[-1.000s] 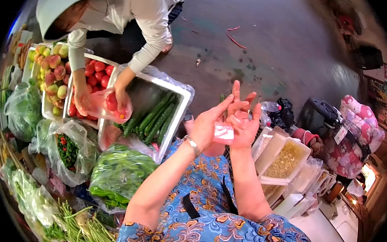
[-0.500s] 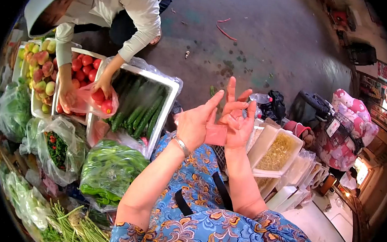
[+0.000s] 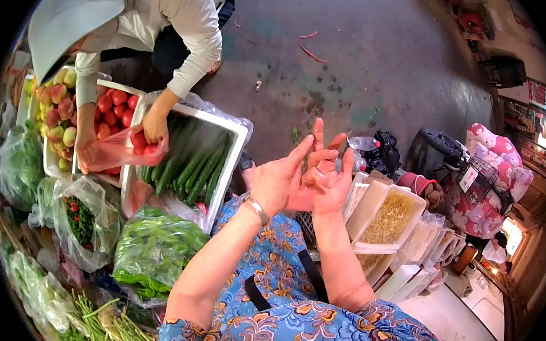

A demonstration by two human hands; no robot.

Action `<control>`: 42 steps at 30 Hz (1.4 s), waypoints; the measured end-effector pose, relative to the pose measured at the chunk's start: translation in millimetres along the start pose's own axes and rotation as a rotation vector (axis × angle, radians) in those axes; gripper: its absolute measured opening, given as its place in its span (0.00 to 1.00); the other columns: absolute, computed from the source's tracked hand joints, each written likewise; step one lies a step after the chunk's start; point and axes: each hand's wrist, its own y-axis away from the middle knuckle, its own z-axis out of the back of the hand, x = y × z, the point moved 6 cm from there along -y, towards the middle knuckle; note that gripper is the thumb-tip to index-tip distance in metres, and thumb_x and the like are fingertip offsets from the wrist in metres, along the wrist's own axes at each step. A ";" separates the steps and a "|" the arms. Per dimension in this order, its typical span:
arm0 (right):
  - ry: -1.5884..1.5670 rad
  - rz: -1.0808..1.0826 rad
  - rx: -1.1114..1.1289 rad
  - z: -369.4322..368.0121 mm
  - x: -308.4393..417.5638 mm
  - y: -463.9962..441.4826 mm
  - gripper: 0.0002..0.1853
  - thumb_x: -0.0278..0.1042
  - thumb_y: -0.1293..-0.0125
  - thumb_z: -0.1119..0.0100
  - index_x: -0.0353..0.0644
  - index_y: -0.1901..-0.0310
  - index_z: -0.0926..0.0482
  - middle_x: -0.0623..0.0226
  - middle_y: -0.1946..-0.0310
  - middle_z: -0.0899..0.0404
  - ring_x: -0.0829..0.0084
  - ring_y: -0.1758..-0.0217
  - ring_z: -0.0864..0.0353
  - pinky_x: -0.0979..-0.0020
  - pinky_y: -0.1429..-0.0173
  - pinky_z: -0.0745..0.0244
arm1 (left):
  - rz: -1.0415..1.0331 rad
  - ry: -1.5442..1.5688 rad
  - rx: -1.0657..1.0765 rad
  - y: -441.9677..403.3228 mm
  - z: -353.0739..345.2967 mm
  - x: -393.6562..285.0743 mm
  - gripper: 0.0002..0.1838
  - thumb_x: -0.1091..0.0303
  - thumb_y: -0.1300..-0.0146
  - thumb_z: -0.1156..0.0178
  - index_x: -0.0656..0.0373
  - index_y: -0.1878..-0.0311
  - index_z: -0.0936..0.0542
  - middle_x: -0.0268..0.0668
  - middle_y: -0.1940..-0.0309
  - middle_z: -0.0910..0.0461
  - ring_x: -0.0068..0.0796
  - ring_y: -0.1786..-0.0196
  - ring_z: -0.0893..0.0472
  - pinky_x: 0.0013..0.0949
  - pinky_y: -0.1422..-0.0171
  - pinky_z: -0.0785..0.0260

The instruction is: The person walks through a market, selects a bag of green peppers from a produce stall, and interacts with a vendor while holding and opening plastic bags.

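Note:
My left hand (image 3: 277, 180) is raised in front of my body, its index finger stretched toward the fingers of my right hand (image 3: 328, 180). Between the two palms a small flat pinkish piece (image 3: 300, 198) shows, partly covered by my left hand, which appears to grip it. My right hand is palm up, with some fingers extended and others bent. A silvery bracelet (image 3: 258, 211) circles my left wrist. Beyond, a person in a light cap (image 3: 76, 18) leans over the produce, holding a thin pink bag (image 3: 115, 150) with red tomatoes inside.
White foam boxes hold cucumbers (image 3: 197, 169), tomatoes (image 3: 119, 103) and peaches (image 3: 58, 98). Bagged green vegetables (image 3: 152, 247) lie at the left. To the right are a tray of sprouts (image 3: 395, 218), a black bag (image 3: 384, 153) and a scooter with a pink floral cover (image 3: 490, 149).
My hands have shifted slightly left in the view and remain close together. The flat pinkish piece is now more hidden. The other person's hand has moved down and left with the bag's edge.

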 end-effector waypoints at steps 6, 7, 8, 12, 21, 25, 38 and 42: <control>0.012 0.013 -0.009 -1.5 -1.9 0.4 0.19 0.47 0.28 0.50 0.46 0.45 0.21 0.60 0.27 0.41 0.67 0.51 0.21 0.62 0.47 0.23 | 0.024 0.020 0.029 -2.0 -4.3 1.2 0.35 0.73 0.41 0.45 0.36 0.29 0.34 0.43 0.76 0.25 0.45 0.72 0.21 0.39 0.66 0.30; 0.011 0.014 -0.008 -1.3 -0.9 0.5 0.19 0.47 0.28 0.50 0.46 0.45 0.21 0.60 0.27 0.41 0.67 0.51 0.21 0.62 0.47 0.23 | 0.024 0.020 0.030 -1.7 -4.5 1.0 0.35 0.73 0.41 0.45 0.36 0.29 0.34 0.43 0.76 0.25 0.45 0.72 0.21 0.39 0.66 0.30; -0.009 0.002 -0.010 -0.9 0.0 0.7 0.19 0.47 0.28 0.50 0.46 0.45 0.21 0.60 0.27 0.42 0.68 0.52 0.21 0.60 0.42 0.26 | 0.025 0.016 0.018 -1.1 -4.1 0.5 0.34 0.73 0.40 0.45 0.36 0.30 0.33 0.44 0.76 0.25 0.44 0.73 0.22 0.39 0.66 0.30; -0.026 -0.060 0.031 -10.1 -9.3 6.5 0.19 0.49 0.28 0.51 0.48 0.45 0.20 0.62 0.26 0.43 0.65 0.48 0.22 0.57 0.38 0.29 | 0.043 0.085 -0.002 8.2 -4.4 6.5 0.28 0.71 0.36 0.43 0.43 0.32 0.29 0.36 0.77 0.23 0.32 0.76 0.24 0.32 0.67 0.31; 0.242 -0.208 0.049 -42.7 -62.8 39.4 0.28 0.60 0.26 0.63 0.51 0.40 0.23 0.63 0.23 0.51 0.58 0.40 0.25 0.66 0.65 0.21 | 0.351 1.077 0.035 46.6 26.5 -16.9 0.22 0.64 0.31 0.41 0.64 0.38 0.26 0.20 0.72 0.22 0.09 0.75 0.31 0.19 0.73 0.39; 0.315 -0.275 0.050 -53.1 -87.8 60.0 0.30 0.61 0.25 0.67 0.51 0.33 0.30 0.61 0.22 0.56 0.58 0.43 0.23 0.69 0.69 0.22 | 0.438 1.277 0.011 73.0 34.0 -28.4 0.22 0.61 0.30 0.42 0.62 0.37 0.27 0.20 0.72 0.22 0.05 0.78 0.34 0.15 0.77 0.45; 0.384 -0.501 0.034 -60.9 -163.3 112.9 0.31 0.60 0.24 0.68 0.52 0.29 0.37 0.63 0.22 0.57 0.58 0.38 0.25 0.70 0.67 0.22 | 0.509 1.482 -0.297 159.4 78.0 -42.7 0.09 0.60 0.32 0.39 0.54 0.57 0.22 0.21 0.76 0.25 0.07 0.78 0.29 0.14 0.79 0.44; 0.300 -0.561 -0.076 -55.9 -181.2 126.0 0.29 0.61 0.26 0.63 0.55 0.31 0.33 0.65 0.23 0.53 0.60 0.38 0.27 0.71 0.66 0.24 | 0.564 1.620 -0.353 182.1 94.7 -58.6 0.07 0.64 0.31 0.41 0.56 0.62 0.24 0.27 0.74 0.24 0.14 0.75 0.24 0.21 0.76 0.28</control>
